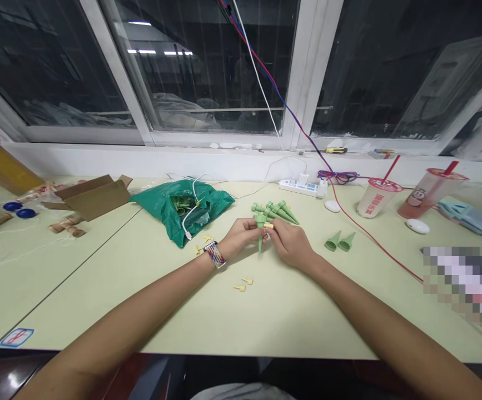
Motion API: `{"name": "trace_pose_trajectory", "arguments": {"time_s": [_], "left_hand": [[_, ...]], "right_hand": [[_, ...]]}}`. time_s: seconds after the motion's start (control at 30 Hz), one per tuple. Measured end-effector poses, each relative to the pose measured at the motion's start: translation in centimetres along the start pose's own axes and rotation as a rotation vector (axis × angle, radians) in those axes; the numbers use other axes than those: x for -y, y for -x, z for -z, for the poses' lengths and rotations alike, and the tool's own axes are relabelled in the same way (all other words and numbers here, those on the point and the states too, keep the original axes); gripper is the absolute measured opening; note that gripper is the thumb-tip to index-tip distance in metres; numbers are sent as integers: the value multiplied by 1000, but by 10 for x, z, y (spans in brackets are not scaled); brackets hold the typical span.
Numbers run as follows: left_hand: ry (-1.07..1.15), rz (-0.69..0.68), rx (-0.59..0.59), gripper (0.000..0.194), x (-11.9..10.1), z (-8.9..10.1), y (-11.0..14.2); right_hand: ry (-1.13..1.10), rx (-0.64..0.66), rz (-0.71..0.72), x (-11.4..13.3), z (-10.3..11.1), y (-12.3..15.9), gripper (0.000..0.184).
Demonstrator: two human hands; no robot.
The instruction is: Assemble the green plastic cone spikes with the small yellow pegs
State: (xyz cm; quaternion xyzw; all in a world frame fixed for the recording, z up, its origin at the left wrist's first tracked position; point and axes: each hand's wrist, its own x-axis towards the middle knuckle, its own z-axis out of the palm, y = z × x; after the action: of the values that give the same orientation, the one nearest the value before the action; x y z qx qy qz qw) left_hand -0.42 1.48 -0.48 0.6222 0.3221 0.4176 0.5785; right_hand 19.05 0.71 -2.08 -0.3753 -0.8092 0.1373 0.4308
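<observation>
Over the middle of the table, my left hand (241,236) is closed on a green plastic watering spike (260,220), its point hanging downward. My right hand (294,243) pinches a small yellow nozzle (268,225) against the side of the spike's head. Just beyond the hands lies a group of similar green spikes (284,210). Two hollow green cones (346,241) rest to the right. Loose yellow nozzles (239,288) lie nearer to me, and several more are beside my left wrist, partly hidden by it.
A green plastic bag (153,201) holding green parts lies open at back left. Behind it are an open cardboard box (93,200) and wooden pieces. A power strip (301,187), two drink cups (376,200) and a red cable (374,236) occupy the back and right.
</observation>
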Motion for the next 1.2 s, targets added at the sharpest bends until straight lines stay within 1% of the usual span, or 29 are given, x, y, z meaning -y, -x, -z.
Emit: {"name": "trace_pose_trajectory", "arguments": {"time_s": [0.03, 0.1, 0.17, 0.23, 0.3, 0.4, 0.47, 0.5, 0.53, 0.57, 0.6, 0.67, 0.73, 0.8, 0.87, 0.97, 1.03, 1.1, 1.2], "left_hand": [[49, 18, 22, 34, 0, 0, 0], [77, 23, 40, 33, -2, 0, 1], [34, -8, 55, 33, -6, -2, 2], [-26, -54, 64, 33, -12, -4, 3], [-87, -90, 54, 34, -16, -5, 3], [-205, -111, -22, 35, -19, -4, 4], [-282, -122, -100, 34, -18, -2, 4], [-299, -126, -124, 33, -17, -1, 5], [-292, -125, -126, 32, -16, -1, 5], [-259, -112, -101, 31, -15, -1, 5], [-196, -85, -62, 30, -14, 0, 5], [-16, 4, 5, 30, -11, -1, 5], [166, 98, 14, 30, -8, -2, 4], [266, 145, -2, 30, -7, -2, 3], [282, 160, 14, 30, -7, -1, 3], [291, 185, 54, 29, -8, 0, 3], [298, 203, 68, 28, -10, 0, 4], [271, 199, 75, 30, -11, -1, 4], [164, 133, 69, 32, -14, -4, 4]], "right_hand": [[92, 1, 68, -1, 3, 1, 31], [167, -8, 133, -2, 6, 1, 30], [135, -23, 139, -2, 8, 2, 32], [33, -39, 95, 1, 6, 2, 36], [-126, -74, -1, 7, 0, 3, 40], [-469, -133, -236, 17, -12, 3, 46], [-697, -104, -409, 22, -19, 1, 51], [-760, -83, -467, 23, -21, 0, 53], [-766, -66, -486, 23, -21, 0, 53], [-710, -57, -460, 23, -19, -1, 53], [-601, -57, -395, 21, -16, -1, 51], [-308, -63, -202, 17, -7, 0, 43], [-53, -43, -32, 13, 1, 0, 33], [100, -20, 69, 10, 7, -1, 27], [180, -8, 122, 8, 9, -2, 24], [215, -5, 142, 8, 8, -3, 22], [179, 4, 121, 8, 6, -3, 21], [87, 19, 67, 9, 4, -1, 24], [-182, 15, -73, 13, -3, 0, 30]]}}
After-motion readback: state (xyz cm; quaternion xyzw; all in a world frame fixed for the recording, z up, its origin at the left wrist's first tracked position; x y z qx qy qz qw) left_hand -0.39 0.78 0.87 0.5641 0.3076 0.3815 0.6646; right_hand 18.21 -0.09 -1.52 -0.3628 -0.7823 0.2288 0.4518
